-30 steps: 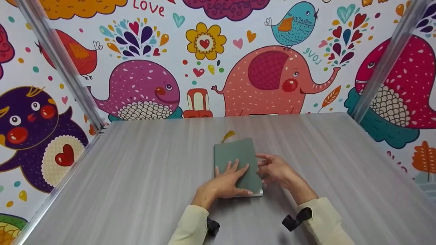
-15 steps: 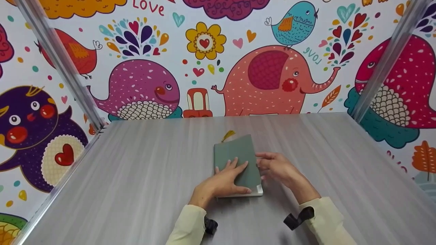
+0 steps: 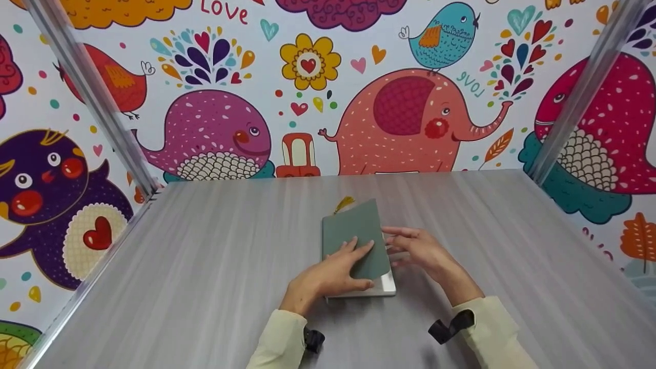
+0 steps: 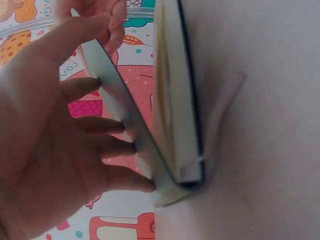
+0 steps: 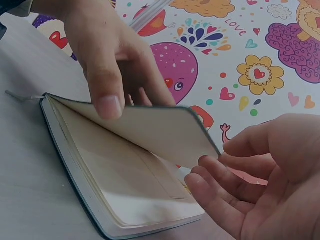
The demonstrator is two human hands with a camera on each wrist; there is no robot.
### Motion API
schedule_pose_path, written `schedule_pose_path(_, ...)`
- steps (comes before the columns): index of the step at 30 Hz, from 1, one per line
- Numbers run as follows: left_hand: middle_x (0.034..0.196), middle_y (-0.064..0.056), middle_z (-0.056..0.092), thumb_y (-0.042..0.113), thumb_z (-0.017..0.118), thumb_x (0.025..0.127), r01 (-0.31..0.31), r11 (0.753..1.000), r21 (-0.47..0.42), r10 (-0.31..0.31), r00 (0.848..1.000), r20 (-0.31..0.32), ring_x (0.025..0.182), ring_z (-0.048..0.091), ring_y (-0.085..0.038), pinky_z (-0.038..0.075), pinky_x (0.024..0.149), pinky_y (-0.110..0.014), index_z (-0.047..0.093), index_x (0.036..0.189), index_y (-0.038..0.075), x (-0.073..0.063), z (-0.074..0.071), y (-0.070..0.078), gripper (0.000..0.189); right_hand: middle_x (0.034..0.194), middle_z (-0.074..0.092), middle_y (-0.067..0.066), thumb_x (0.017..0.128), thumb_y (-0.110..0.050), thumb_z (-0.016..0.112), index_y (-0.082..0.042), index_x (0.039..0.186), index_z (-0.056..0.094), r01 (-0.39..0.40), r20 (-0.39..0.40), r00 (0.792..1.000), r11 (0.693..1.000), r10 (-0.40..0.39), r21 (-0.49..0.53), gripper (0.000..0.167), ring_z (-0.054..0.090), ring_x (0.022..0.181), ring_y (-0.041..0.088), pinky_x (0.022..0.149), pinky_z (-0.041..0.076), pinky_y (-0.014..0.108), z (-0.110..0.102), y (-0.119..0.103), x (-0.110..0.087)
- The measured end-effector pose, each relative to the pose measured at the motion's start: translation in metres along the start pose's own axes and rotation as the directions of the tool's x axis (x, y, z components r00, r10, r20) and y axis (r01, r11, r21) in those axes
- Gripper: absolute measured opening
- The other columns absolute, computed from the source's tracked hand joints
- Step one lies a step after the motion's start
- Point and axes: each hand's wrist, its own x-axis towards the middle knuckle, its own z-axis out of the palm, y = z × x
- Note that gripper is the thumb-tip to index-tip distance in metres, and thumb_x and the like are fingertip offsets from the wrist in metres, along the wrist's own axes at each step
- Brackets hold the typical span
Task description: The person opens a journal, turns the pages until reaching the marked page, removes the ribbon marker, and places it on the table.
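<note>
A grey-green notebook lies in the middle of the grey table, its spine to the left. My left hand pinches the front cover, fingers on top and thumb under its free edge, and holds it raised at a slant above the cream pages. My right hand hovers just right of the notebook with relaxed fingers close to the cover's edge, holding nothing. In the left wrist view the lifted cover stands apart from the page block.
A yellow tassel sticks out at the notebook's far end. A pale ribbon trails from its near end. Metal posts stand at the table's back corners before a cartoon-animal wall.
The cover lay flat a second ago; my left hand has lifted its right edge, so the pages show. The right hand has shifted slightly away and up.
</note>
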Motion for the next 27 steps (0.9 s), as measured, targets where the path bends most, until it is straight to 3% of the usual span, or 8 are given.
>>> schedule_pose_path(10, 0.17, -0.005, 0.014, 0.038, 0.067, 0.093, -0.006, 1.0, -0.013, 0.006, 1.0, -0.004, 0.155, 0.024, -0.029, 0.03, 0.121, -0.054, 0.02, 0.159, 0.041, -0.006, -0.006, 0.006, 0.081, 0.132, 0.067, 0.013, 0.098, -0.019, 0.058, -0.016, 0.139, 0.062, 0.029, -0.026, 0.999, 0.999, -0.029, -0.016, 0.041, 0.067, 0.114, 0.025, 0.088, 0.06, 0.038, 0.002, 0.004, 0.002)
schedule_pose_path(19, 0.172, -0.001, 0.004, 0.03, 0.064, 0.092, 0.008, 0.998, -0.062, -0.008, 1.0, -0.005, 0.154, 0.026, -0.031, 0.034, 0.117, -0.06, 0.014, 0.156, 0.052, -0.011, -0.013, 0.007, 0.085, 0.148, 0.055, 0.014, 0.1, -0.026, 0.061, -0.012, 0.14, 0.06, 0.137, 0.049, 0.99, 0.99, -0.135, -0.038, 0.042, 0.058, 0.129, 0.031, 0.098, 0.056, 0.042, 0.003, 0.01, 0.005)
schedule_pose_path(27, 0.171, -0.003, -0.005, 0.021, 0.061, 0.092, -0.049, 0.993, -0.108, 0.046, 0.998, -0.033, 0.155, 0.023, -0.034, 0.038, 0.115, -0.058, 0.005, 0.155, 0.056, -0.018, -0.022, 0.005, 0.091, 0.148, 0.056, 0.011, 0.1, -0.029, 0.062, -0.009, 0.141, 0.059, 0.186, 0.125, 0.977, 0.979, -0.175, -0.086, 0.045, 0.052, 0.137, 0.032, 0.109, 0.048, 0.047, 0.005, 0.013, 0.005)
